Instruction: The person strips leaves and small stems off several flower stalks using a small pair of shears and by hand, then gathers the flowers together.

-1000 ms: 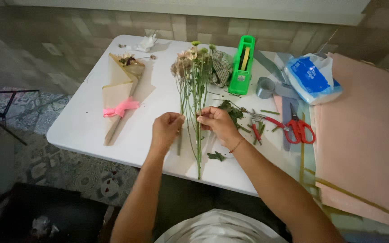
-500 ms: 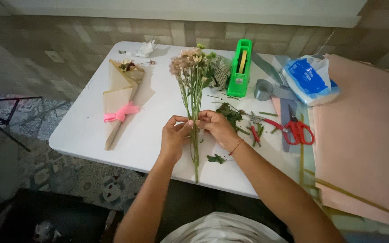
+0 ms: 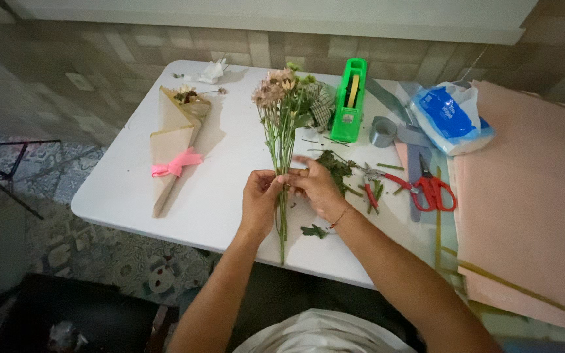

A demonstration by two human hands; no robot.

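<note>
A bunch of pale pink flowers on long green stems lies lengthwise on the white table, blooms pointing away from me. My left hand is closed around the stems near their middle. My right hand touches the same stems from the right, fingers partly spread, pinching at them. The stem ends reach past the table's near edge.
A finished bouquet in brown paper with a pink bow lies at the left. A green tape dispenser, grey tape roll, red scissors, red pruners, leaf scraps, a blue-white bag and pink paper sheets are at the right.
My left hand has moved in and closed on the stems. The bunch has shifted slightly toward me and my hands have come together around it.
</note>
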